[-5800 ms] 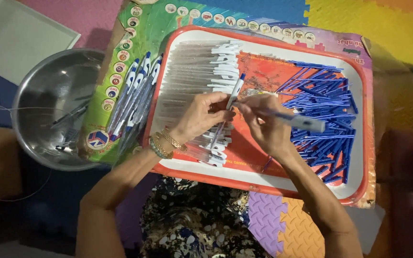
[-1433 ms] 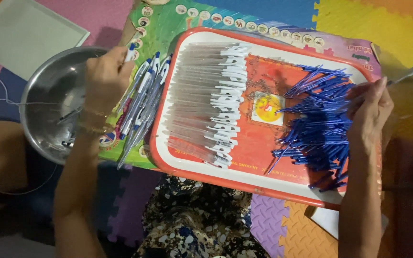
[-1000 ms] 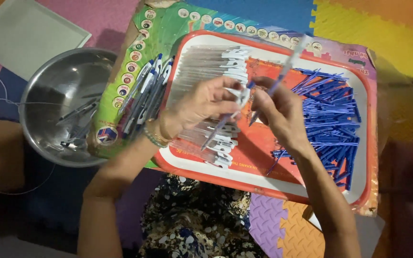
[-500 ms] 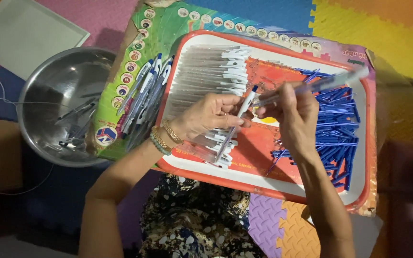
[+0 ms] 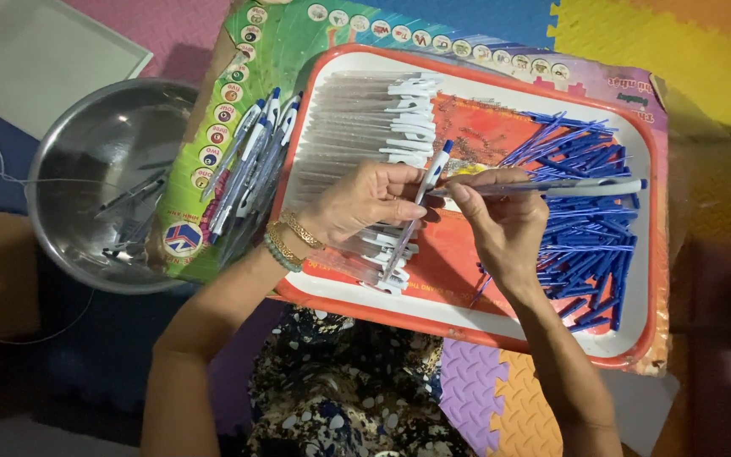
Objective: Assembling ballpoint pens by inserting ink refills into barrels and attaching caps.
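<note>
The tray [image 5: 357, 292] keeps my parts sorted: clear barrels [image 5: 344, 135] along its left edge, blue refills [image 5: 590, 211] piled right. Over its middle my left hand [image 5: 365, 203] pinches a pen [image 5: 420, 203] shut, tip toward my right hand [image 5: 501, 220], whose fingers close on a refill [image 5: 568, 188], lined up with it.

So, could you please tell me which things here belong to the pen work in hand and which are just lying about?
In use:
left hand holding a clear pen barrel
right hand holding a blue refill
red tray
blue refills pile
clear barrels row
finished pens

Lying about:
steel bowl
white board
foam mats
</note>
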